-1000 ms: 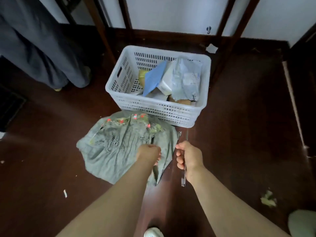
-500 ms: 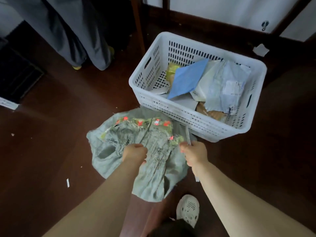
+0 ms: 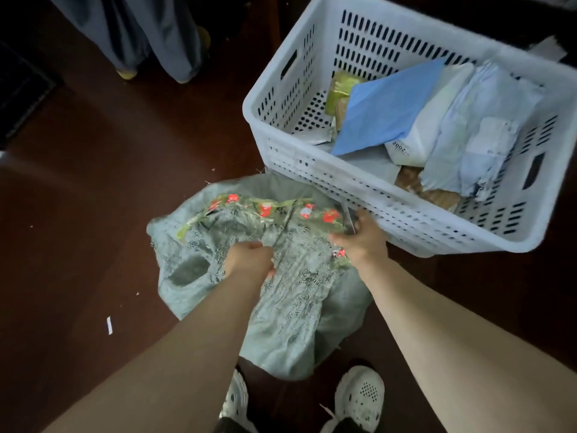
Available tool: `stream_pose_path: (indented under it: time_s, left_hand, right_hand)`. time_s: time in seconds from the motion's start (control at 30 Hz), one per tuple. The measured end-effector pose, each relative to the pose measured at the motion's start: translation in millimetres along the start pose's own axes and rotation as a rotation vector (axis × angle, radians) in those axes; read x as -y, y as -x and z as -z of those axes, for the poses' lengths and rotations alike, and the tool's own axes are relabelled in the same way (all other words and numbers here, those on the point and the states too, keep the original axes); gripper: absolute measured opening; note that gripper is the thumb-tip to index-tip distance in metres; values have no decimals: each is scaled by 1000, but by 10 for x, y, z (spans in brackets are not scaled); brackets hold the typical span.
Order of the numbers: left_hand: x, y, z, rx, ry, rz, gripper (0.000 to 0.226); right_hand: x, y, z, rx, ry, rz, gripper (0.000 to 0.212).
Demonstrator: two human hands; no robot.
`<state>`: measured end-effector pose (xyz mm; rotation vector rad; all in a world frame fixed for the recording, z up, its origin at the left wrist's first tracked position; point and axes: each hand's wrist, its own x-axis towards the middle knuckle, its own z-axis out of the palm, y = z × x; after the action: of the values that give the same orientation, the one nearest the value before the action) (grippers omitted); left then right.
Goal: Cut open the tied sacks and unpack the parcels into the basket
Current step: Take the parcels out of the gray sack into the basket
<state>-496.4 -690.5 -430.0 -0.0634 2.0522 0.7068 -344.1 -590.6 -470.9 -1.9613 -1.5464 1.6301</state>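
A limp grey-green woven sack (image 3: 290, 295) with a red and green printed band lies on the dark floor, against the white basket (image 3: 368, 195). My left hand (image 3: 249, 260) grips a bunch of the sack's fabric near its middle. At the sack's right edge, next to the basket wall, my right hand (image 3: 362, 242) holds a thin knife (image 3: 348, 215) whose blade sticks up past the fingers. In the basket lie a blue envelope (image 3: 384, 107), pale plastic parcels (image 3: 474, 129), a yellow-green packet (image 3: 340, 89) and brown parcels (image 3: 434, 192).
Another person's legs in grey trousers (image 3: 150, 35) stand at the top left. My white shoes (image 3: 359, 398) are just below the sack. A dark mat (image 3: 18, 85) lies at the left edge and a paper scrap (image 3: 109, 325) on the floor.
I have leaned in closer over the sack. My right hand with the knife moved forward to the sack's edge by the basket. My left hand kept its grip on the fabric.
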Motion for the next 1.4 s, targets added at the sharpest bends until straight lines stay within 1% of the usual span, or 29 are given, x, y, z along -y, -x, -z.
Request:
stream_pose_path:
  time_s: [0.03, 0.07, 0.1, 0.13, 0.17, 0.23, 0.27, 0.3, 0.37, 0.43, 0.47, 0.57, 0.6, 0.7, 0.73, 0.77, 0.87, 0.93, 0.97, 1.0, 1.03, 1.1, 1.13, 1.2, 1.23, 1.27, 1.3, 1.33, 1.4]
  left_hand:
    - [24, -42, -6, -5, -3, -2, 22]
    - [42, -76, -9, -9, 4, 0, 12]
    - [44, -85, -10, -9, 32, 2, 5]
    - [47, -98, -11, 9, 74, 14, 15]
    - [45, -88, -5, 48, 108, 31, 36]
    - [31, -37, 11, 149, 128, 81, 100]
    - [26, -11, 11, 189, 100, 89, 119]
    - [24, 21, 4, 210, 63, 81, 123]
    - [77, 18, -25, 225, 13, 72, 114]
    - [139, -8, -38, 215, 2, 36, 95]
    - [173, -9, -20, 206, -4, 5, 88]
    - [256, 76, 82, 226, -47, -126, 84]
    - [301, 113, 115, 247, -77, -186, 82]
    - [408, 192, 208, 309, -131, -269, 84]
    - [427, 229, 234, 341, -144, -278, 87]
    - [458, 250, 246, 372, -148, -285, 89]
    - [495, 335, 311, 469, -195, -285, 84]
    - [482, 329, 358, 488, -282, -275, 64]
    - [461, 328, 390, 453, -363, -297, 45]
    - [442, 320, 416, 369, -414, -348, 37]
    - [408, 286, 444, 247, -411, -411, 42]
    - [197, 253, 489, -39, -370, -615, 27]
    - [57, 236, 510, -120, -409, -729, 28]
    - [-199, 141, 517, -103, -637, -937, 56]
    - [-307, 102, 513, -61, -765, -995, 60]
    - [-415, 108, 506, -23, -811, -1020, 49]
    - [-519, 121, 486, 28, -792, -981, 35]
    - [-620, 149, 445, 61, -741, -936, 32]
    - [-793, 204, 307, 98, -504, -900, 40]
  right_hand:
    - [7, 14, -71, 31, -63, -18, 77]
    - [1, 38, -142, 64, -121, -33, 64]
    - [3, 105, -194, 88, -173, -51, 44]
    - [9, 204, -240, 96, -214, -89, 27]
    - [-2, 318, -277, 107, -244, -145, 21]
    - [-41, 580, -306, 180, -294, -251, 20]
    - [-54, 705, -302, 232, -306, -285, 20]
    - [-62, 813, -284, 286, -310, -310, 20]
    - [-82, 970, -231, 367, -323, -354, 22]
    - [-73, 1034, -174, 387, -320, -379, 24]
    - [-65, 1025, -146, 339, -327, -380, 24]
    - [42, 927, -114, 46, -416, -326, 19]
    - [107, 875, -134, -7, -423, -318, 17]
    - [339, 720, -270, 22, -384, -343, 48]
    - [411, 686, -334, 46, -370, -360, 52]
    - [451, 656, -399, 48, -364, -369, 49]
    - [522, 605, -535, -13, -399, -340, 18]
    - [536, 564, -522, -37, -459, -293, 14]
    - [571, 558, -492, -41, -474, -279, 12]
    - [610, 552, -452, -35, -469, -269, 10]
    - [655, 549, -411, -16, -455, -254, 8]
    - [742, 555, -343, 34, -437, -202, 12]
    - [785, 566, -319, 64, -436, -171, 14]
    - [877, 581, -290, 126, -455, -115, 16]
    - [926, 595, -274, 145, -500, -96, 16]
    - [973, 603, -250, 150, -570, -81, 19]
    - [1026, 596, -218, 145, -660, -61, 22]
    - [1088, 587, -175, 130, -741, -39, 24]
    - [1223, 536, -60, 58, -797, 5, 17]
